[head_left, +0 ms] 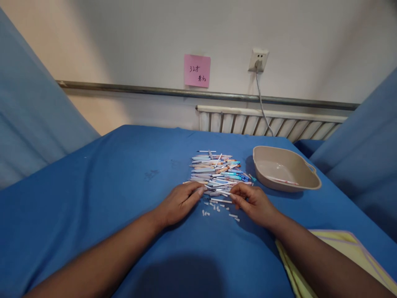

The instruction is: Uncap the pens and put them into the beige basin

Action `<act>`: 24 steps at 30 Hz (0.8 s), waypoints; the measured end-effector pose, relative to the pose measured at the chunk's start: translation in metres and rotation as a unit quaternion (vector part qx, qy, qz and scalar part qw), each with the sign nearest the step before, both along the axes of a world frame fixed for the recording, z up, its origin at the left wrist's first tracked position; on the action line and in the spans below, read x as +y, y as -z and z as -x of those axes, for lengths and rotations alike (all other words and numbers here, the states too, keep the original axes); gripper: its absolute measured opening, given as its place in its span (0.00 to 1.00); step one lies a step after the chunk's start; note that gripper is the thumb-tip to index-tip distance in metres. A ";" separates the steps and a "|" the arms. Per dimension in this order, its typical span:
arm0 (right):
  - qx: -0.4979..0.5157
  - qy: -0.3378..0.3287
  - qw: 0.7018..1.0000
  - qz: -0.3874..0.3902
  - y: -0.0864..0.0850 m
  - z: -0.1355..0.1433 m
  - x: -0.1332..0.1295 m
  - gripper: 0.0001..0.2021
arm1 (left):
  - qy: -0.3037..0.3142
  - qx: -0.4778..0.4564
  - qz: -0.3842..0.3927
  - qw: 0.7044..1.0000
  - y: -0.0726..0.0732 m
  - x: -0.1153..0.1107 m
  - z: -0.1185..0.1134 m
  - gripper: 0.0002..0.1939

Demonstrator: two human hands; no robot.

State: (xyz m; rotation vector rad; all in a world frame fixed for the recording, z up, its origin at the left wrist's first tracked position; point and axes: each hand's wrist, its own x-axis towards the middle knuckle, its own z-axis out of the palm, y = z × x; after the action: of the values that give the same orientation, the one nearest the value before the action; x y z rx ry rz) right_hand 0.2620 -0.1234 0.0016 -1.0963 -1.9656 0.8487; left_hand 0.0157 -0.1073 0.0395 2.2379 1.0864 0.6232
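Observation:
A heap of pens and pen parts [214,167], mostly white, grey and light blue with some orange, lies on the blue sheet before me. At its near left edge my left hand [182,201] is closed, thumb against fingers; what sits between them is too small to make out. My right hand [254,205] pinches the right end of a thin white pen refill [223,192], whose other end points towards my left fingertips. Another white refill [221,201] lies just below. Several small white plastic pieces [217,208] are scattered on the sheet between my hands.
A beige basin [287,184] with a thin stick in it stands at the right. A yellow cloth [338,244] lies under my right forearm. Behind the blue-covered surface [130,165] are a radiator [235,120], a metal rail [139,88] and a plugged-in cable [261,97].

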 end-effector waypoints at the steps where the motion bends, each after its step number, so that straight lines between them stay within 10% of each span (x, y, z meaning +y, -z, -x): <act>1: 0.000 0.000 1.000 -0.001 0.000 0.000 0.000 0.07 | 0.002 0.006 -0.008 1.000 0.000 0.000 0.000 0.18; 24: -0.049 -0.003 0.999 -0.023 -0.002 -0.001 -0.001 0.05 | -0.008 0.060 -0.044 0.997 0.004 0.002 0.001 0.19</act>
State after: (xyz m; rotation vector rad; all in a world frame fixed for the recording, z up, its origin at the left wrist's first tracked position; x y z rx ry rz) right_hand 0.2627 -0.1241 0.0039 -1.1251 -2.0593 0.7631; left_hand 0.0145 -0.1049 0.0360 2.3709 1.1564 0.5608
